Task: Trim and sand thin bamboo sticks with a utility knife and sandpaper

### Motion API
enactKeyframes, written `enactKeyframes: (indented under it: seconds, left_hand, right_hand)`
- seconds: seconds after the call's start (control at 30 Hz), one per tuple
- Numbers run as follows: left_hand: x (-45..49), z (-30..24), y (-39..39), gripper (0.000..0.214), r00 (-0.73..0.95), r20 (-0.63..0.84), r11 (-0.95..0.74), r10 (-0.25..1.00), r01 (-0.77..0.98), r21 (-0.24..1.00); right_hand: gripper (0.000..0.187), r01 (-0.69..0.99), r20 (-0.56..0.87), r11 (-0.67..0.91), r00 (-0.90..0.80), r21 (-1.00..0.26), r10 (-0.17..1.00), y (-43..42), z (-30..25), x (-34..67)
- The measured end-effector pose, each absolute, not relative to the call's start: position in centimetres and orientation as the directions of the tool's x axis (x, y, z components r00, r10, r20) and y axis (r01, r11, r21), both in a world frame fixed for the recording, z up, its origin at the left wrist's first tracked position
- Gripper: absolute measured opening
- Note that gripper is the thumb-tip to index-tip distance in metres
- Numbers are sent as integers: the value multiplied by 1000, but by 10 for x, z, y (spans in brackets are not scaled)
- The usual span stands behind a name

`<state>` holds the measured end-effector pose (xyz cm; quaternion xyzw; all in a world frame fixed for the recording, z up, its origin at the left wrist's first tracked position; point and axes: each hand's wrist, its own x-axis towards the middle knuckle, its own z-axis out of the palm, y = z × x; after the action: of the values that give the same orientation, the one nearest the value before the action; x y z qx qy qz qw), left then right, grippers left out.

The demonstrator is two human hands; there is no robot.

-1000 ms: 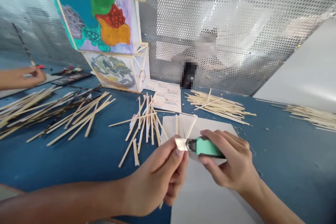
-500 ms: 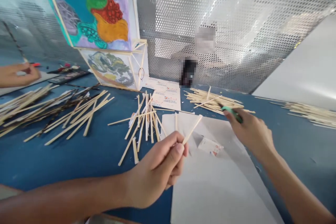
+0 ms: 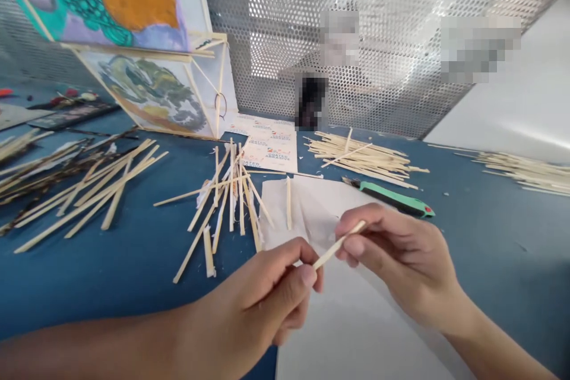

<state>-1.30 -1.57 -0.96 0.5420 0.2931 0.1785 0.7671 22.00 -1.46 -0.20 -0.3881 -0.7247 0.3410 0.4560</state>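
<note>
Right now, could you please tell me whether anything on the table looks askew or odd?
Yes: the loose sticks near the left edge of the white sheet splay at crossing angles, with ragged white scraps among them, unlike the neater bundle at far right.

left fingers (image 3: 306, 276) and right fingers (image 3: 356, 246) pinch a stick (image 3: 328, 253).

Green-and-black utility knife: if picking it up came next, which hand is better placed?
Probably the right hand: the knife lies just beyond it; the left hand is farther away. Both hold the thin pale wooden stick, so the right would release first.
</note>
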Motion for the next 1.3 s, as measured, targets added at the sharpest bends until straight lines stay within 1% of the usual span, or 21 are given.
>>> enactKeyframes:
  seconds: [0.1,0.23,0.3,0.33,0.37,0.4,0.43,0.47,0.5,0.53,0.6,0.67,0.7,0.73,0.83,0.93,1.07,1.13,1.2,1.27,1.3]
  left_hand:
    - [-12,-7,-13,40,741,-290,298,605,127,946]
    - [-11,-8,-10,40,751,-254,253,610,120,960]
    - [-10,-12,-10,40,743,-253,317,620,58,947]
    - [-9,-13,-11,39,731,-260,361,631,20,932]
    - [-9,-14,-11,37,717,-269,399,643,-14,917]
    - [-9,-15,-11,36,705,-276,426,653,-41,904]
    - [-9,-16,-11,34,697,-278,444,661,-64,894]
    - [-9,-16,-10,32,695,-274,454,664,-85,887]
    - [-9,-15,-9,31,698,-261,460,667,-110,881]
    - [-8,-15,-7,29,695,-249,462,674,-134,876]
    - [-7,-13,-4,26,685,-253,489,683,-172,855]
    - [-6,-12,-1,25,661,-277,521,697,-202,829]
    - [-5,-12,0,25,653,-288,539,700,-219,814]
    - [-5,-11,1,26,651,-295,555,699,-235,798]
    - [-7,-9,0,27,659,-257,558,707,-296,775]
    - [-11,-6,-1,30,673,-220,554,706,-331,764]
    - [-11,-3,0,32,687,-234,574,688,-317,755]
    - [-10,-2,4,30,678,-243,572,693,-314,757]
    - [-8,-1,7,28,619,-276,561,735,-328,760]
    - [-7,0,7,26,575,-307,560,758,-334,758]
    - [-7,1,6,27,584,-310,568,750,-328,755]
  right_hand:
    - [5,259,368,432,-261,-864,892,-19,-5,218]
    - [5,308,363,438,-270,-845,892,-13,-4,229]
    - [18,402,407,483,-262,-778,875,2,-7,249]
    - [29,471,437,500,-243,-727,866,12,-12,264]
    - [37,579,472,479,-175,-660,864,23,-19,282]
    - [42,739,461,400,-137,-543,877,35,-27,301]
    - [46,874,493,320,-110,-365,863,45,-37,319]
    - [48,939,498,282,-152,-198,854,54,-46,336]
    - [46,956,499,271,-184,-107,847,61,-53,349]
    - [43,962,493,264,-196,-72,848,65,-56,356]
    - [38,959,499,272,-200,-76,843,63,-53,352]
    - [35,943,535,297,-176,-149,826,50,-39,327]
    - [33,912,550,339,-165,-230,819,41,-30,309]
    - [32,874,572,401,-186,-275,799,30,-22,290]
    - [33,753,600,615,-386,-234,701,1,-9,244]
    - [38,717,592,674,-469,-177,655,-13,-12,229]
    - [38,739,597,655,-457,-159,660,-12,-20,230]
    - [38,763,631,642,-462,-75,623,-5,-23,229]
    - [38,796,648,605,-454,-14,612,7,-24,230]
    - [37,888,634,457,-327,-48,701,23,-23,241]
    - [37,947,617,306,-185,-95,765,31,-22,252]
